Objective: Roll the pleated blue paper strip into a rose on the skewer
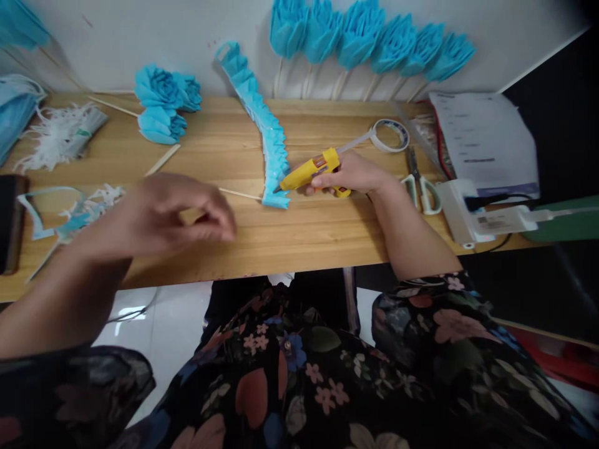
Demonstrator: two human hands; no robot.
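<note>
My right hand (355, 173) grips a yellow glue gun (306, 173), its nozzle (277, 188) at the near end of a pleated blue paper strip (255, 103) on the wooden table (322, 234). My left hand (173, 212) is curled and blurred; I cannot tell whether it grasps anything. Beyond, 6 blue paper flowers (360, 32) lean against the wall (229, 22)

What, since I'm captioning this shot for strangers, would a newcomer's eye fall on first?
Probably the row of six blue flowers against the wall behind the table. Next, the yellow glue gun in the right hand, its tip at the near end of the pleated blue strip.
</note>
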